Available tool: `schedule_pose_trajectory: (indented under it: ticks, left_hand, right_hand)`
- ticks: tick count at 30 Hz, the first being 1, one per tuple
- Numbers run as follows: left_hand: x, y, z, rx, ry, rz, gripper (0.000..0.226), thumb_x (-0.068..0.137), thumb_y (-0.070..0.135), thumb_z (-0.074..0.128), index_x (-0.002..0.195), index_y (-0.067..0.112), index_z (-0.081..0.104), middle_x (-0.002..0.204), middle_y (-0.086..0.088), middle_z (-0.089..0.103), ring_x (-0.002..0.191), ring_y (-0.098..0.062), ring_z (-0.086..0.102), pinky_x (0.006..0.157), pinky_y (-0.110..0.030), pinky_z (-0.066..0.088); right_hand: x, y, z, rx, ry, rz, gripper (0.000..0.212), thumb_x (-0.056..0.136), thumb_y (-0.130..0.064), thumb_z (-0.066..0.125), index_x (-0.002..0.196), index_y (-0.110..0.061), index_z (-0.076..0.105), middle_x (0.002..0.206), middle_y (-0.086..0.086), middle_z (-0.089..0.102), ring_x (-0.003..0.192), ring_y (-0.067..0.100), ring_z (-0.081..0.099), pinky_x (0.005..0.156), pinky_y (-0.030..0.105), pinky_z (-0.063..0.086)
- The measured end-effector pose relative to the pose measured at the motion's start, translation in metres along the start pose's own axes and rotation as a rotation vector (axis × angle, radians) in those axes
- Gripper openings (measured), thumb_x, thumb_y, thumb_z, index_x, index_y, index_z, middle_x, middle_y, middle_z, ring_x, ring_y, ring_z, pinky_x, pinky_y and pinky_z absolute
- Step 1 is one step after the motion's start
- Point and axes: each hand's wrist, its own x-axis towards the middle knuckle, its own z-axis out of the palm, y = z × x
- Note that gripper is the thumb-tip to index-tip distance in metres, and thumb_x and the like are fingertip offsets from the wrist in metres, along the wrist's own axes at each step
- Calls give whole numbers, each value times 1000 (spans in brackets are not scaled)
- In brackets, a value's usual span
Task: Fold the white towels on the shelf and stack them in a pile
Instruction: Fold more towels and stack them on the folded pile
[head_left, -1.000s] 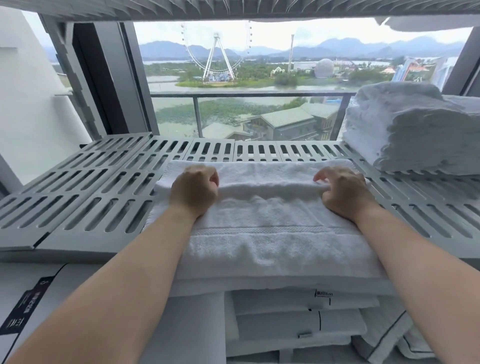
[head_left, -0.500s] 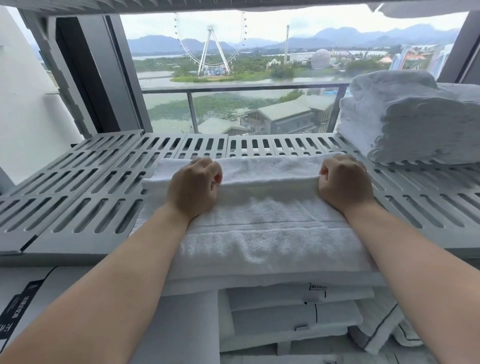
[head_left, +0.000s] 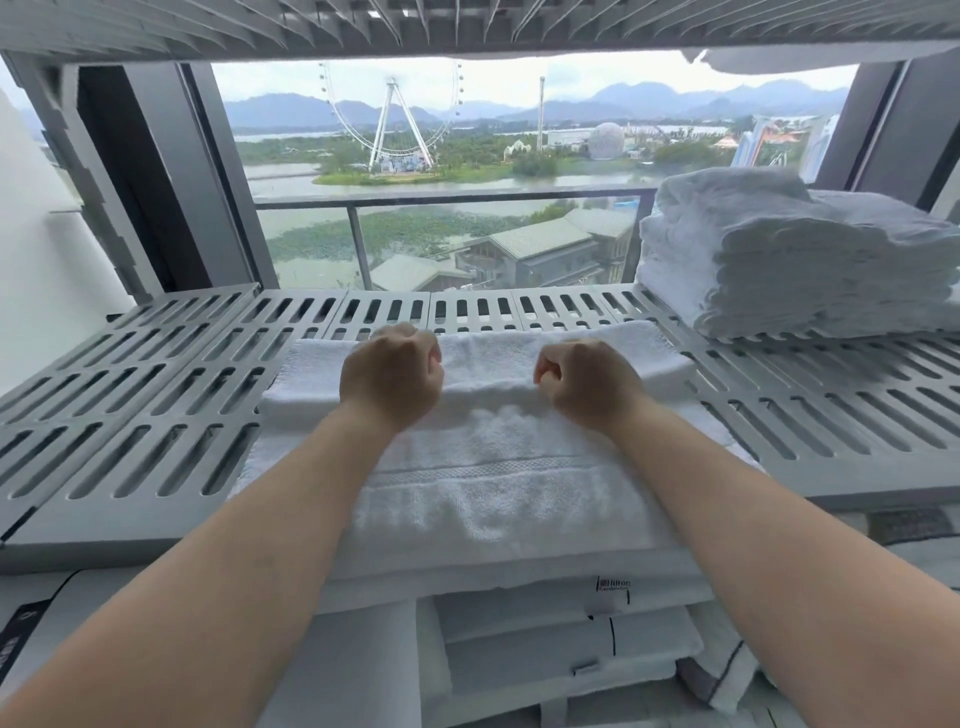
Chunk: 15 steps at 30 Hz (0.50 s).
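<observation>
On shelf (head_left: 156, 395) | towel (head_left: 488, 467) fold under left hand (head_left: 389, 376), right hand (head_left: 587, 382) | fingers (head_left: 545, 366) pinching it

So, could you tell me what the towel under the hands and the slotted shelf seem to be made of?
The towel: likely cotton terry, white and matte; fuzzy looped pile with a flat woven band. The shelf: probably moulded plastic, grey with a smooth satin finish; uniform slots and panel seams suggest it, though painted metal is possible.

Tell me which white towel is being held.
The towel spread flat at the middle of the shelf, gripped by left hand and right hand; the others sit folded in the pile at right.
</observation>
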Motion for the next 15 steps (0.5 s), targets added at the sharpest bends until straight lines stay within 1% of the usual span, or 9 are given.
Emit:
schedule_pose_trajectory:
  ticks: [2,3,4,6,7,8,10,12,15]
  left_hand:
    - [10,19,7,-107,-83,-42,25,97,32,50,111,18,65,107,-4,68,89,-20,63,69,-32,52]
    - [14,25,11,-161,-182,-88,35,97,42,50,122,20,61,121,-4,65,104,-21,61,78,-37,52]
    - [16,29,17,-199,-306,-138,47,97,52,47,135,24,54,137,-4,57,121,-24,55,92,-43,50]
    - [15,28,29,-126,-506,-145,70,95,69,35,153,30,34,162,-3,31,148,-25,29,118,-51,27]
    - [13,25,33,-61,-555,-119,76,94,74,28,157,32,26,167,-3,18,153,-24,16,122,-53,16]
    - [13,22,37,-26,-579,-97,79,93,76,22,159,33,20,169,-2,9,155,-23,8,123,-53,8]
    - [14,19,41,-18,-613,-84,82,91,78,15,160,34,12,169,0,-1,155,-21,-1,123,-56,1]
    - [16,20,42,-10,-632,-88,83,90,78,13,160,35,7,169,1,-4,155,-21,-4,123,-56,-1]
    - [15,21,42,4,-634,-78,82,91,78,12,160,34,5,169,1,-5,155,-21,-4,123,-57,0]
  right_hand:
    - [4,-10,4,15,-63,-15,14,89,-21,56,84,-20,70,81,-5,67,78,17,62,72,32,54]
    - [5,-14,6,18,-79,-24,12,88,-26,58,84,-22,69,81,-7,65,78,16,61,72,30,52]
    - [6,-16,9,25,-76,-33,11,87,-30,60,84,-24,68,80,-7,63,77,16,61,72,30,51]
    - [6,-15,11,41,-45,-51,9,85,-26,60,83,-24,69,79,-6,63,77,18,61,71,30,50]
    - [6,-11,11,50,-35,-49,10,84,-21,60,84,-23,70,80,-6,63,78,18,61,71,31,50]
    - [5,-6,11,61,-33,-36,12,84,-17,60,86,-22,71,82,-6,62,80,18,61,74,32,50]
    - [2,3,9,70,-61,7,23,82,-8,58,94,-22,71,93,-4,61,92,18,57,87,35,49]
    - [-3,10,6,36,-79,74,40,79,1,49,105,-22,70,108,0,62,107,21,53,100,40,42]
    - [-9,26,1,-99,-45,242,57,79,4,41,125,-24,63,129,4,60,122,27,50,105,43,38]
